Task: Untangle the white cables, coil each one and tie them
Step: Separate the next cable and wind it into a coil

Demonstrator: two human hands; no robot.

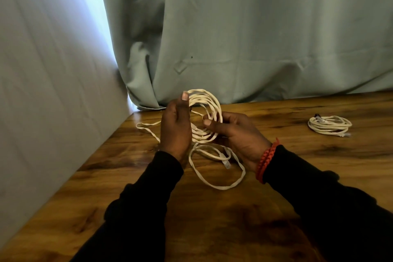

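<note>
Nearest the camera, two black sleeves (136, 208) reached forward over the wooden worktop (212, 219), the right wrist wearing a red braided bracelet (266, 160). Just beyond the wrists a loose loop of white cable (214, 186) lay flat on the worktop, with a clear plug (226, 164) resting inside it; no writing could be read on the plug or the cable. Above that loop the left hand (175, 127) stood upright, its thumb straight up against the rim of a half-wound coil (205, 100) and its fingers hidden behind it, so it gripped the coil's left side. The right hand (231, 132) gripped the coil's right side, fingers curled through the rings and thumb laid across the strands. The coil was held clear of the worktop, tilted toward the viewer. A free tail (147, 126) of the same cable trailed left across the worktop. Well apart to the right, a finished coiled cable (329, 124) lay flat. Behind everything hung a grey-green curtain (255, 38), meeting a pale wall (53, 70) on the left.
</note>
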